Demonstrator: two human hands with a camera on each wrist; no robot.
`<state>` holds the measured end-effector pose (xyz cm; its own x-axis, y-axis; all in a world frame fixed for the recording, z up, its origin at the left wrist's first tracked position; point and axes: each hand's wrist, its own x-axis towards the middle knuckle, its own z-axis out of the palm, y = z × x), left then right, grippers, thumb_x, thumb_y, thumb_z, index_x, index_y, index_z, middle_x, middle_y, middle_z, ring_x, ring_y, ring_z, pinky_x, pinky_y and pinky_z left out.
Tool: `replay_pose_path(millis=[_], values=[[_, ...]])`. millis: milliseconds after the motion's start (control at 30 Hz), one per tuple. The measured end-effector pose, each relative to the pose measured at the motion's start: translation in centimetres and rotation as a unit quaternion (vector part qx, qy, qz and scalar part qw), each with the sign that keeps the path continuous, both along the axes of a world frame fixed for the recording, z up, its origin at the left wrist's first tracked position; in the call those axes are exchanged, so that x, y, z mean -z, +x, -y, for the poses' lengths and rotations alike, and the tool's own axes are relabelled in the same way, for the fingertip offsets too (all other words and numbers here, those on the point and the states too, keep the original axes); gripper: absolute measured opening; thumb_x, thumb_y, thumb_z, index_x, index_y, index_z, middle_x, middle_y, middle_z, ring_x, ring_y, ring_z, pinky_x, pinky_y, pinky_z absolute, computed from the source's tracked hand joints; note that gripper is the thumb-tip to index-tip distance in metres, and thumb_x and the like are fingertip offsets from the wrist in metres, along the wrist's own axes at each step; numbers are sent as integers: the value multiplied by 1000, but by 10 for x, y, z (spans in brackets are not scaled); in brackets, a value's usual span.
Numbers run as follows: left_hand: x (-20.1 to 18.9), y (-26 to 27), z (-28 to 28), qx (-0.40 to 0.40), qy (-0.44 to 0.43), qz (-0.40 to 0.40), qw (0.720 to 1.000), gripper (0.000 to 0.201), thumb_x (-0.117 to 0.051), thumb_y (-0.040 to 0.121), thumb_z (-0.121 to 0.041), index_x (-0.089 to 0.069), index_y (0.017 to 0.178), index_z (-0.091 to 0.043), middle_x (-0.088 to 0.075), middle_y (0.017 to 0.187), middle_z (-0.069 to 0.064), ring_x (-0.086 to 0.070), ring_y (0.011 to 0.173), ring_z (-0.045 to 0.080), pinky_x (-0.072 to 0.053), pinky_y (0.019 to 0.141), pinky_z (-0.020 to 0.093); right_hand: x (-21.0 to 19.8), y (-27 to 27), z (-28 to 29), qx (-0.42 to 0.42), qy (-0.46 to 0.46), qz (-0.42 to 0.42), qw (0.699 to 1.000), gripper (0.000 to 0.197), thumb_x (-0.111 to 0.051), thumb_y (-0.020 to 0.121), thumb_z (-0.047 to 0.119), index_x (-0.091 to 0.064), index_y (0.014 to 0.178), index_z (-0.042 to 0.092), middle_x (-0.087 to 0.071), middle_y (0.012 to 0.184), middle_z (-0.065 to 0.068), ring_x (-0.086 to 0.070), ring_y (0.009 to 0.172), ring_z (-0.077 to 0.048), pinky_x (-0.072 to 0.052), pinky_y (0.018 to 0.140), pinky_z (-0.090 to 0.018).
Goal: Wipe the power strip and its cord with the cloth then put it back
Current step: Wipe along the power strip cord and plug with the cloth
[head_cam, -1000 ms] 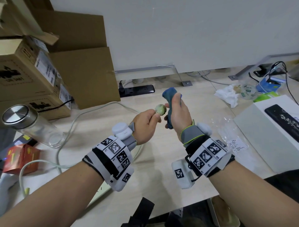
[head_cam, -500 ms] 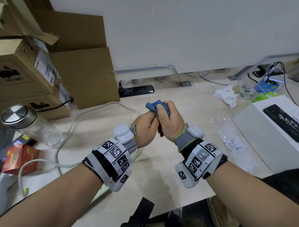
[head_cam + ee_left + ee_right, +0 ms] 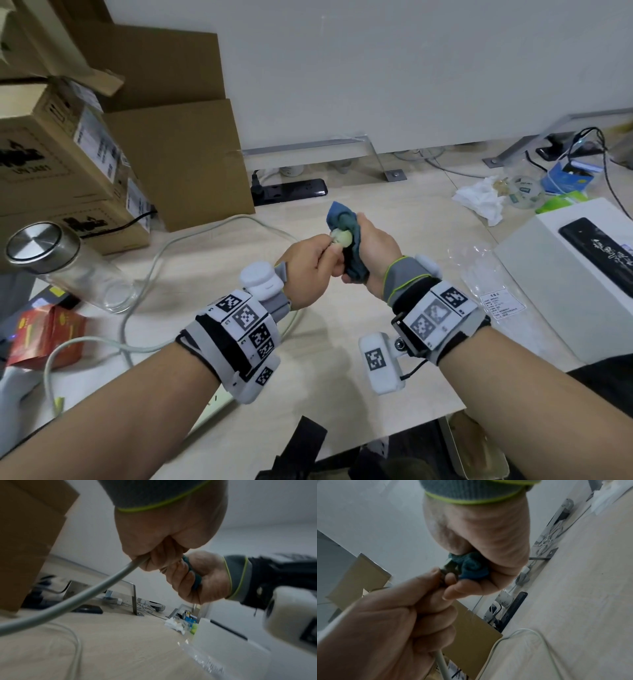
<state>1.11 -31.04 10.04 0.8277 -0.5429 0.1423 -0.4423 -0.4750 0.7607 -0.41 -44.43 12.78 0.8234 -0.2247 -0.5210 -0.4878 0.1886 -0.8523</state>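
Note:
My left hand (image 3: 308, 270) grips the pale grey cord (image 3: 205, 229) just behind its whitish plug (image 3: 342, 237) and holds it above the desk. My right hand (image 3: 375, 253) clutches a bunched blue cloth (image 3: 342, 219) against the plug's far side. In the left wrist view the cord (image 3: 68, 601) leaves my left fist (image 3: 163, 540) next to the right hand (image 3: 197, 577). The right wrist view shows the cloth (image 3: 471, 566) in my right fist (image 3: 484, 540), touching the left hand's fingertips (image 3: 436, 572). A white strip edge (image 3: 210, 409) shows under my left wrist.
Cardboard boxes (image 3: 178, 157) stand at the left, with a glass jar (image 3: 68, 267) lying in front. A black power strip (image 3: 287, 190) lies by the wall. A white box (image 3: 548, 281), a plastic bag (image 3: 479, 274) and crumpled tissue (image 3: 479, 202) sit to the right.
The cloth closed over the plug half a second ago. Now it has slid back and the plug's tip shows again between my hands.

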Motion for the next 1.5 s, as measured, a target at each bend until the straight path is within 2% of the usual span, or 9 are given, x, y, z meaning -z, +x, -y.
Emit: replay_pose_path(millis=[100, 233, 400, 633, 833, 1033, 1167, 1333, 1500], values=[[-3, 3, 0, -32, 15, -24, 999, 27, -38, 98, -24, -58, 80, -17, -60, 70, -11, -56, 65, -4, -38, 59, 10, 2, -2, -2, -25, -5, 9, 1000, 60, -27, 96, 59, -62, 87, 11, -63, 63, -7, -59, 52, -24, -51, 52, -31], [-8, 5, 2, -24, 21, -27, 999, 36, -36, 97, -27, -62, 82, -7, -68, 80, 5, -62, 75, 22, -50, 69, 37, 22, -12, -8, -78, -179, 147, 970, 33, -37, 91, 54, -51, 99, 25, -58, 78, -6, -58, 57, -21, -51, 50, -33], [-13, 6, 8, -28, 45, -30, 998, 35, -37, 97, -22, -61, 79, -5, -64, 73, 2, -57, 64, 18, -43, 59, 32, 27, -13, -11, -61, -174, 168, 968, 52, -24, 90, 58, -50, 120, 26, -53, 77, 3, -53, 64, -16, -49, 53, -32], [-21, 3, 12, 1, 42, 1, 999, 27, -38, 96, -21, -53, 76, -9, -62, 65, 2, -56, 61, 21, -43, 57, 32, 17, -7, -12, -10, -41, 155, 987, 25, -40, 86, 43, -55, 98, 26, -51, 71, -4, -50, 53, -19, -41, 48, -27], [-16, 2, 8, 12, 59, 41, 997, 25, -39, 94, -26, -52, 76, -14, -53, 60, -10, -48, 54, 12, -36, 55, 30, 10, -1, -9, 25, -125, 144, 981, 29, -38, 99, 30, -57, 87, 12, -52, 65, -6, -49, 51, -21, -45, 51, -32], [-10, 3, 7, 6, 142, 83, 986, 21, -40, 95, -33, -47, 86, -15, -54, 67, 1, -48, 64, 31, -31, 57, 31, 7, 9, -4, 100, 85, 26, 991, 37, -48, 93, 42, -67, 69, 20, -63, 66, 1, -54, 63, -22, -49, 68, -34], [-15, 4, 7, -55, 185, 106, 975, 22, -40, 94, -34, -50, 94, -14, -56, 75, 7, -44, 67, 32, -31, 58, 33, -2, 6, -7, 114, 184, 37, 976, 47, -38, 95, 57, -64, 94, 18, -64, 84, -5, -61, 76, -23, -53, 70, -40], [-26, 1, 9, -62, 267, 117, 955, 13, -42, 92, -22, -52, 96, -13, -55, 76, 4, -43, 64, 29, -30, 59, 34, 13, -1, -18, 13, -51, 137, 989, 38, -49, 89, 42, -59, 120, 21, -66, 113, -5, -63, 99, -24, -55, 80, -43], [-32, -7, 10, -41, 239, 143, 960, 8, -42, 92, -16, -49, 91, -13, -52, 75, 3, -39, 64, 29, -27, 60, 33, 20, 1, -18, 42, -183, 181, 965, 40, -36, 87, 49, -63, 91, 19, -64, 81, 5, -53, 75, -17, -46, 74, -37]])
